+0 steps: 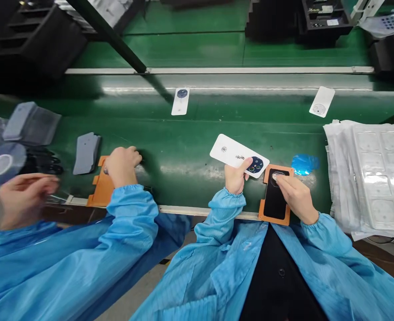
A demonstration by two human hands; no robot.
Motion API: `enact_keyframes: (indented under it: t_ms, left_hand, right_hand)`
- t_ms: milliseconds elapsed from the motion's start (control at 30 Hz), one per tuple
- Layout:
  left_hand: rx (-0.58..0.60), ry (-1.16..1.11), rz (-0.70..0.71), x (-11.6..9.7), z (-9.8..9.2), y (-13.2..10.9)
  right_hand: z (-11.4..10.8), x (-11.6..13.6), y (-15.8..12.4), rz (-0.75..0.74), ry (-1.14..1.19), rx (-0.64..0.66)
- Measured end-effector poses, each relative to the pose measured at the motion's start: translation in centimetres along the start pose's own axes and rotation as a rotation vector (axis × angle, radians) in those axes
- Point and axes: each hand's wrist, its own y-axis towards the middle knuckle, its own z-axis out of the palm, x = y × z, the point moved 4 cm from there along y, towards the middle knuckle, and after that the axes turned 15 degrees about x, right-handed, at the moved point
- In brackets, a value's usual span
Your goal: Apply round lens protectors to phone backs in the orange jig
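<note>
My left hand (235,178) grips a white phone back cover (232,150) by its dark round camera end, thumb on top. The cover is tilted above the green surface. My right hand (295,196) is closed in a pinch, its fingertips over the upper part of a black panel (274,203). That panel lies in an orange fixture (261,210) at the front edge. A pale rounded piece shows at the fingertips; I cannot make out what it is. Beside the fixture lies a crumpled blue film (304,165).
Clear plastic trays (371,178) are stacked at right. Two white covers (181,104) (322,100) lie farther back on the green belt (197,129). At left, a co-worker's hands (121,167) are near another orange fixture (100,189), grey sheets (86,154) and a tape roll (14,162).
</note>
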Motion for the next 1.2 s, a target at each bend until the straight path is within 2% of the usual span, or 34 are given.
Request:
enact_keyframes:
  t_ms: [67,200,400,500,633,733,900,1033,1200]
  left_hand:
    - [-0.045,-0.005,-0.007,0.1,-0.5,-0.2]
    - [-0.086,-0.025,-0.015,0.6,-1.0,-0.4]
    - [-0.045,0.037,-0.040,1.0,-0.9,-0.2]
    - [0.047,0.152,-0.034,1.2,0.1,-0.4]
    - [0.257,0.217,-0.046,2.0,2.8,-1.3]
    - [0.338,0.256,-0.036,2.8,4.5,-2.4]
    - [0.388,0.333,0.053,2.8,5.5,-3.4]
    - [0.371,0.335,0.107,2.4,5.8,-3.5]
    - [0.358,0.370,0.128,2.8,5.8,-3.7]
  right_hand:
    - [0.7,0.0,-0.4,-0.010,-0.066,0.057]
    - [0.9,-0.1,-1.0,-0.041,-0.203,0.076]
    - [0.3,-0.5,-0.8,-0.108,-0.202,0.125]
    - [-1.1,0.5,-0.5,-0.078,-0.081,0.031]
    - [-3.2,2.3,0.7,0.052,0.105,-0.186]
    - [-3.8,3.6,1.9,0.042,0.128,-0.262]
    - [-4.0,4.0,2.5,0.050,0.146,-0.328]
    - [-4.2,4.1,2.5,0.027,0.144,-0.350]
    - [-4.4,4.3,2.6,-0.010,0.139,-0.394]
